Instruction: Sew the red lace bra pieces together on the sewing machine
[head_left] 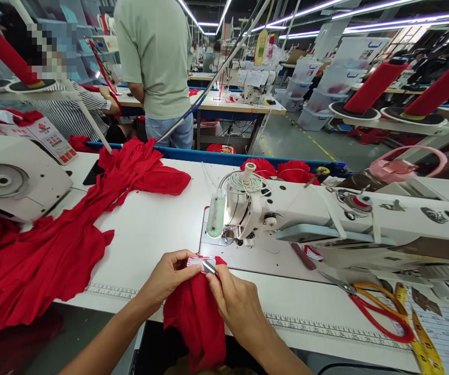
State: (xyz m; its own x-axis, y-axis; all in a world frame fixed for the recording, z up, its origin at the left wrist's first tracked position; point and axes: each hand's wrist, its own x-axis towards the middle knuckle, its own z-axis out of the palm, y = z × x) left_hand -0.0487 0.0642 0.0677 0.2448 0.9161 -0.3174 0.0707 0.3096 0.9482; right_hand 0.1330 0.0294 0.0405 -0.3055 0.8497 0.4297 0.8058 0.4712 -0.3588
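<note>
Head view: at the table's (150, 219) front edge, I see the left hand (165, 276) pinch red cloth (196, 317), likely soft and light, by its white strip (195, 261), seemingly the surest hold, the right hand (238, 297) gripping a metal tool (209, 267).

Bright ceiling tubes (372, 9), white tabletop (162, 213) well lit; wide-angle stretch at edges — pixelated patch (50, 49) upper left

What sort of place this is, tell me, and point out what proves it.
Most likely a sewing workshop or garment factory floor: an industrial-looking sewing machine stands just ahead, large spools of red thread sit on stands, and red fabric lies heaped at the left.
</note>
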